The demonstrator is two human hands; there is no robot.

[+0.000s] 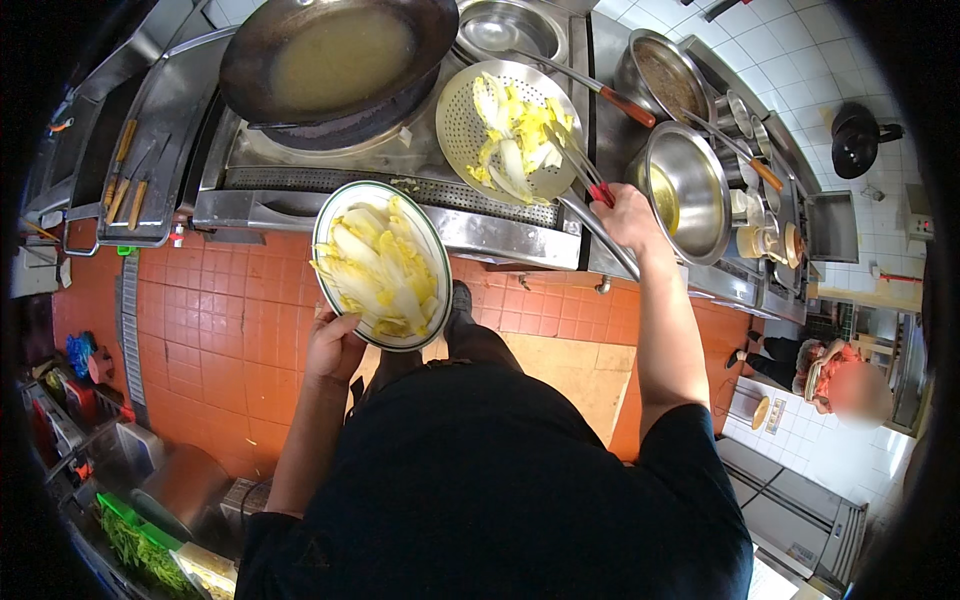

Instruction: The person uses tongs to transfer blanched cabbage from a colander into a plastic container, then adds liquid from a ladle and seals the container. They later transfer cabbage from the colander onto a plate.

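Observation:
My left hand [337,341] grips the near rim of an oval white plate [327,296] with a green edge line. Pale yellow cabbage leaves [386,262] cover most of that plate. My right hand [630,217] is closed around metal tongs [574,154] with red grips. The tips of the tongs reach into more cabbage leaves [517,142], which lie on a round perforated metal strainer [457,124]. The strainer's long metal handle [607,232] passes under my right hand; whether I touch it cannot be told.
A large wok [337,60] with cloudy liquid sits at the back left. A ladle [585,79] leans across a steel basin [536,30]. At the right stand a steel bowl of yellow oil [690,195] and a pot of brown liquid [664,71]. Another person [806,367] stands far right.

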